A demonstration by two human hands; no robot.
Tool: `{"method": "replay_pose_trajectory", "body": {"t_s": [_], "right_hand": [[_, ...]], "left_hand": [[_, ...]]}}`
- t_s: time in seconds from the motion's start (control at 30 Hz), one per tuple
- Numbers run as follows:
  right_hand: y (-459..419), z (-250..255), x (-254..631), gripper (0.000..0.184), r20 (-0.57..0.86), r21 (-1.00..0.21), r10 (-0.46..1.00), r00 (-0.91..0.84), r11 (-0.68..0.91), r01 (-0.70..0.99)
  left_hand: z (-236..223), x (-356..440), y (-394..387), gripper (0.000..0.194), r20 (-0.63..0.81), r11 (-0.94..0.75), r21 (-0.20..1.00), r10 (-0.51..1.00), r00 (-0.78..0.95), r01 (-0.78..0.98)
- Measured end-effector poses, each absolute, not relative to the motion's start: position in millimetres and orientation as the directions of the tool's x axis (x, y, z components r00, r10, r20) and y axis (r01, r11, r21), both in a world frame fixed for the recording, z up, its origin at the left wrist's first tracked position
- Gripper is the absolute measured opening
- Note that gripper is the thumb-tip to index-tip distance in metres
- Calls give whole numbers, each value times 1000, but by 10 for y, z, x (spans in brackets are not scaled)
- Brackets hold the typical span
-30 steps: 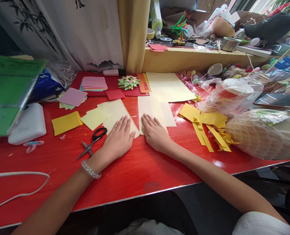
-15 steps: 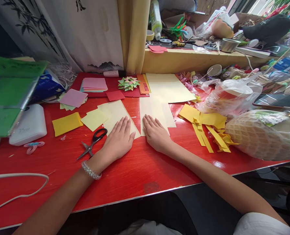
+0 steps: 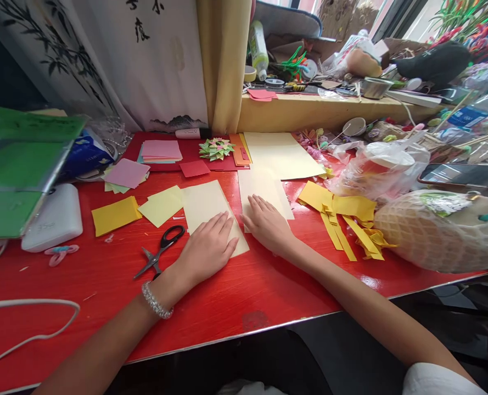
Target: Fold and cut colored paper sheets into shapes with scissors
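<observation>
My left hand (image 3: 209,244) lies flat on a cream sheet of paper (image 3: 203,203), its fingers stretched out. The sheet is turned slightly on the red table. Across a narrow gap, my right hand (image 3: 269,224) rests flat with fingers extended on other pale cream paper (image 3: 262,184); how many sheets are there I cannot tell. Black-handled scissors (image 3: 161,249) lie just left of my left hand, blades apart. Behind them are pale yellow paper pieces (image 3: 161,206). A large cream sheet (image 3: 282,155) lies beyond my right hand.
Left on the red table (image 3: 116,307) are deep yellow paper (image 3: 116,215), pink squares (image 3: 161,150) and a white charger (image 3: 54,219). A folded paper wreath (image 3: 216,148) sits behind. Yellow strips (image 3: 338,219), a netted round item (image 3: 437,230) and clutter crowd the right side.
My left hand and the cream sheet beneath it have shifted right and nearer to me. My right hand stays on its paper, whose edges look more lined up. The camera view has tilted up slightly.
</observation>
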State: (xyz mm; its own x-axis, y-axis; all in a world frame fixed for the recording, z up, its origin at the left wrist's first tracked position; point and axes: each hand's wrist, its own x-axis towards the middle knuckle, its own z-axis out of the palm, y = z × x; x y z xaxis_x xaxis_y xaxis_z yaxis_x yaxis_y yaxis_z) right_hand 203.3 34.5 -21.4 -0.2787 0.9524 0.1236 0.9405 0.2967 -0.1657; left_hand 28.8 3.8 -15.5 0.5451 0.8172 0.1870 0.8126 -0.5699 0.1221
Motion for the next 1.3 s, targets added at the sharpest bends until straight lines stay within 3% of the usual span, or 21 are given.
{"method": "replay_pose_trajectory", "body": {"t_s": [0.13,0.33,0.43,0.5,0.63,0.73,0.87,0.93,1.0,1.07,1.13,1.23,1.3], "right_hand": [[338,-221,2021,57,113,-120,953,-282,295,948],[305,-142,2024,51,140,-95,959,-244,259,961],[276,-7,2060,48,191,-70,965,-179,196,978],[255,114,2110,43,314,-86,940,-135,170,982],[249,322,2248,38,562,-303,826,45,155,940],[286,378,2328,34,584,-576,795,167,260,775],[319,358,2326,26,406,-897,896,180,354,265],[303,344,2281,21,218,-976,971,98,218,7],[266,339,2226,14,-14,-991,998,-60,-22,-133],[223,341,2185,7,-211,-960,949,-236,-246,-132],[195,340,2172,7,-329,-930,862,-386,-366,-24],[205,312,2205,21,-380,-925,798,-467,-320,205],[240,274,2235,29,-308,-931,868,-389,-190,313]], "left_hand": [[-42,253,51,42,261,-614,276,788,557,739],[-92,65,169,50,155,-548,88,832,532,832],[-60,55,179,45,139,-557,99,829,542,825],[-2,74,172,41,140,-573,171,819,556,801],[105,100,164,39,147,-481,420,873,465,770],[136,97,178,36,152,-357,570,931,332,740],[136,92,214,34,77,-172,763,981,177,623],[140,82,236,39,10,-48,897,996,88,440],[149,52,264,44,-61,57,981,998,17,186],[153,-3,301,41,-105,105,994,994,-33,-20],[147,-69,341,35,-110,103,990,991,-74,-101],[123,-142,388,28,-112,111,993,993,-31,-42],[108,-150,396,28,-148,146,988,988,37,49]]}}
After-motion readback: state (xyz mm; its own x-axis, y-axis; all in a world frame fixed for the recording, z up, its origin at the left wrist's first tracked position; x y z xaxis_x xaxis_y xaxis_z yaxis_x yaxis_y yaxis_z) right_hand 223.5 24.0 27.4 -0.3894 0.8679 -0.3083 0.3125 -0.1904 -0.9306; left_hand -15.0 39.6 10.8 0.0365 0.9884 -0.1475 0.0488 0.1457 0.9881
